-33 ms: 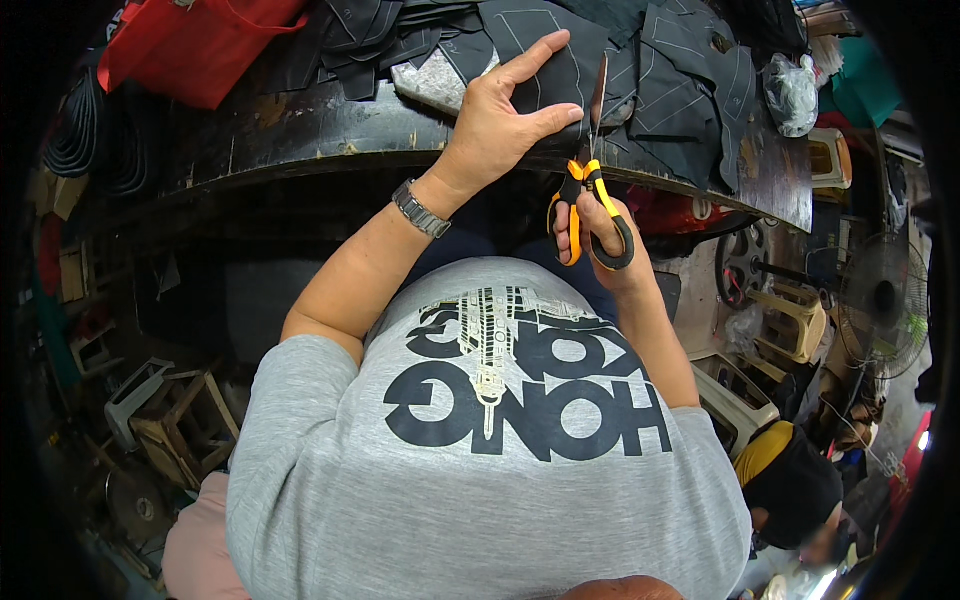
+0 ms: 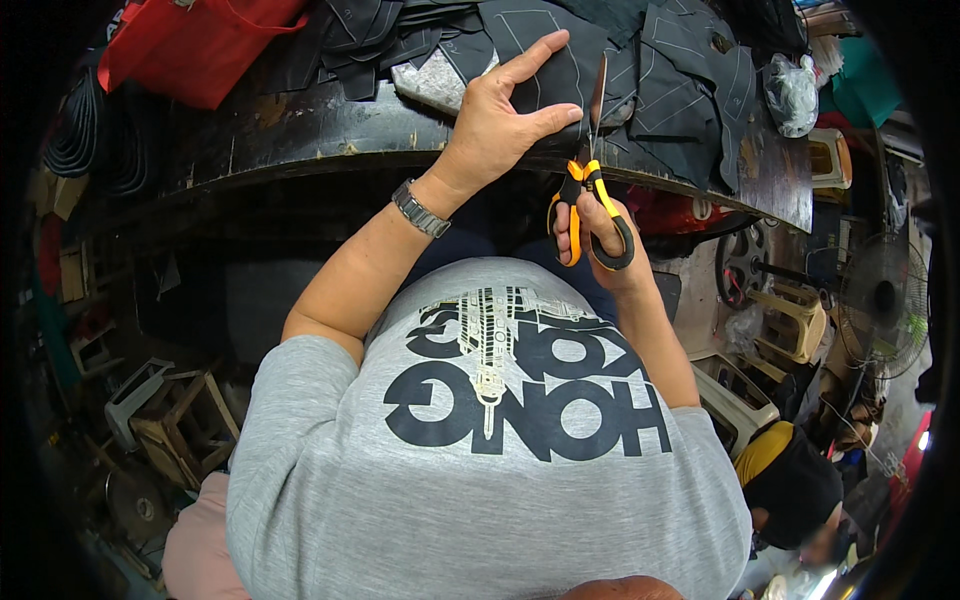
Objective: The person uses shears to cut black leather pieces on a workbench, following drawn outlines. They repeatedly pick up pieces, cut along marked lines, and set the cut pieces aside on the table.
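In my right hand [image 2: 610, 225] is a pair of scissors [image 2: 594, 172] with orange, yellow and black handles, my fingers wrapped round the grips. Its blades point away from me beside a black sheet [image 2: 548, 75] marked with pale outlines. My left hand [image 2: 507, 115] lies at the left of this sheet, thumb and index finger spread apart over it; its other fingers are mostly hidden. The thumb tip is just left of the blades. A metal watch [image 2: 420, 208] circles my left wrist. Under the sheet's left side shows a whitish slab [image 2: 432, 82].
Black cut pieces [image 2: 690, 85] lie across the dark table [image 2: 330, 135]. A red bag [image 2: 195, 45] stands at the left, a clear plastic bundle [image 2: 792, 95] at the right. Stools [image 2: 185, 420] and a fan [image 2: 885, 300] flank me. Another person [image 2: 795, 485] is at the lower right.
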`<state>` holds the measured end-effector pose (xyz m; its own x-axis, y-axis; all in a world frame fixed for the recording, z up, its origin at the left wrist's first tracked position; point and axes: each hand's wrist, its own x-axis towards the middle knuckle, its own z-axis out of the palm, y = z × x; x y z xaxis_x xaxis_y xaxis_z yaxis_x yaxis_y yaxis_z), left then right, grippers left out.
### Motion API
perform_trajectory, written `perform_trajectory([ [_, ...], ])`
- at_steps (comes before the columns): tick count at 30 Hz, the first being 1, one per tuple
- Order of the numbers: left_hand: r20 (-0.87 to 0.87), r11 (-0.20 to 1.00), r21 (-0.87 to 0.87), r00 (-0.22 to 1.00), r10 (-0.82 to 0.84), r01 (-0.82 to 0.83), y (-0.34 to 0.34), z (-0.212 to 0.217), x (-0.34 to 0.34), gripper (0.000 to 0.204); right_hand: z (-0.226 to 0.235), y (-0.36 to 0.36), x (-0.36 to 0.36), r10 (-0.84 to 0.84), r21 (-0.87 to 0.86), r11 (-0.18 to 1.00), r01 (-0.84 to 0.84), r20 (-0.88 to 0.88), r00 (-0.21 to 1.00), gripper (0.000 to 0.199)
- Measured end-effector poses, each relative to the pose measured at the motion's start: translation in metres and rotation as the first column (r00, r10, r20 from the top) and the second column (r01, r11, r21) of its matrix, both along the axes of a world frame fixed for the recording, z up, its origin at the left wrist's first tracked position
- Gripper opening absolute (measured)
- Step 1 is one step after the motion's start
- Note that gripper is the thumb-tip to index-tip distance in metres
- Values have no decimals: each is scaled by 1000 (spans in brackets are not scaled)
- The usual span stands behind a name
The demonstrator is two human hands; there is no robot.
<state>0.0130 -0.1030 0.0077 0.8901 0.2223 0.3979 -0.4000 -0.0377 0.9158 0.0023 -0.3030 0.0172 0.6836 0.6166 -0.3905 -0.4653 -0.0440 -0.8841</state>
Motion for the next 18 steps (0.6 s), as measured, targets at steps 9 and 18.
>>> perform_trajectory([
  [9, -40, 995, 39, 995, -86, 88, 16, 1, 10, 67, -7, -5, 2, 9, 14, 1000, -8, -48, 999, 44],
  [18, -143, 973, -27, 963, -229, 227, 30, 2, 12, 68, -5, -10, 5, 78, -31, 996, -79, -23, 997, 41],
])
